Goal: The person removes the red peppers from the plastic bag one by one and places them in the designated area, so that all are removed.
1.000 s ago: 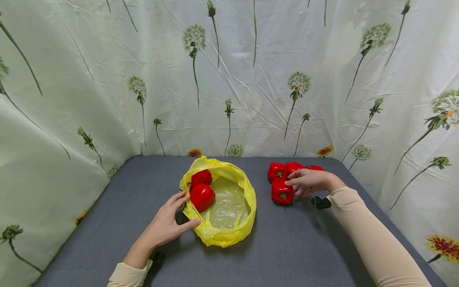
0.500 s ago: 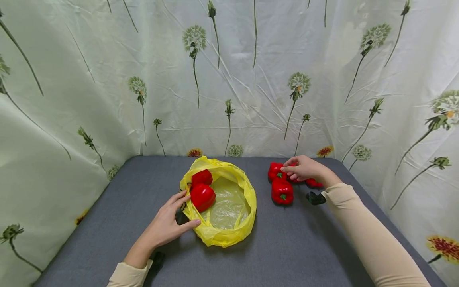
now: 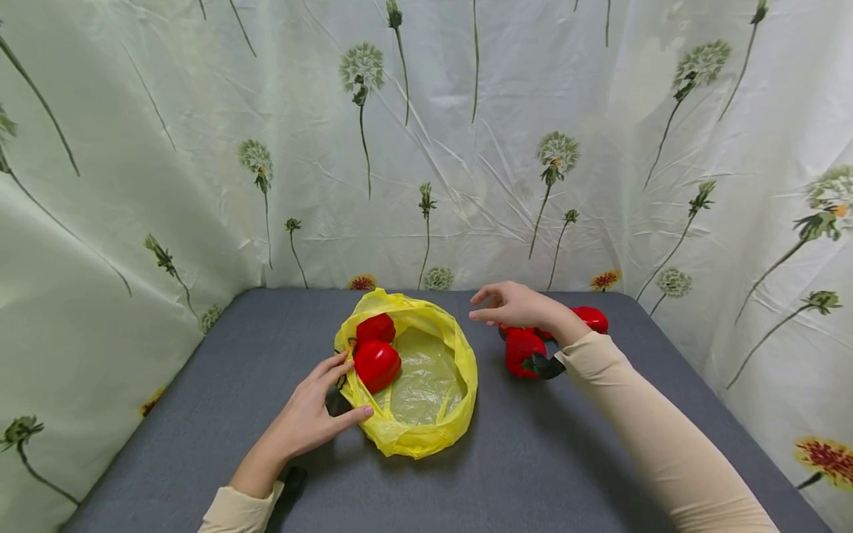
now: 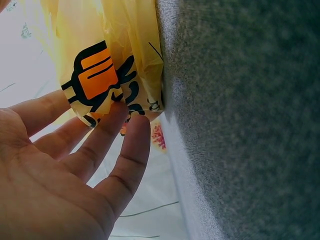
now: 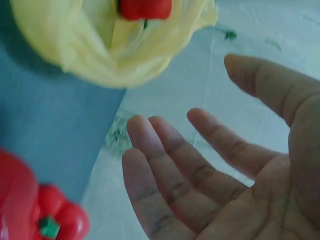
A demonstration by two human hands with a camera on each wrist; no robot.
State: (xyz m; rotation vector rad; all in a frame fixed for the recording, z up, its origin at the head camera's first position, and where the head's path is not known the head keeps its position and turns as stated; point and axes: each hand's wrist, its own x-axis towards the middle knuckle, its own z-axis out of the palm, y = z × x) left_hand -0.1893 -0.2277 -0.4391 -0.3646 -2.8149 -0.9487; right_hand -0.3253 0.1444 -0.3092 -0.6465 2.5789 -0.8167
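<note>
A yellow plastic bag [image 3: 463, 355] stands on the table with its mouth spread wide. Two red bell peppers [image 3: 377, 367] lie inside it, at the left. My left hand [image 3: 309, 411] rests its extended fingers against the bag's left side; in the left wrist view those fingertips touch the printed plastic [image 4: 97, 75]. Between the bag and a group of red bell peppers [image 3: 520, 349], my right hand [image 3: 513, 305] hovers above the table. Its fingers are loosely spread, and the right wrist view shows nothing in the palm [image 5: 240, 200]. My right forearm and hand partly hide the peppers beneath.
Another red bell pepper [image 3: 591, 319] lies right of my right wrist. A dark wrist device [image 3: 548, 366] hangs under that sleeve. The grey table [image 3: 426, 496] meets a white curtain [image 3: 466, 185] with dandelion prints at the back and both sides.
My right hand has moved left, from over the peppers toward the bag, with nothing in it. My left hand and the bag have stayed in place.
</note>
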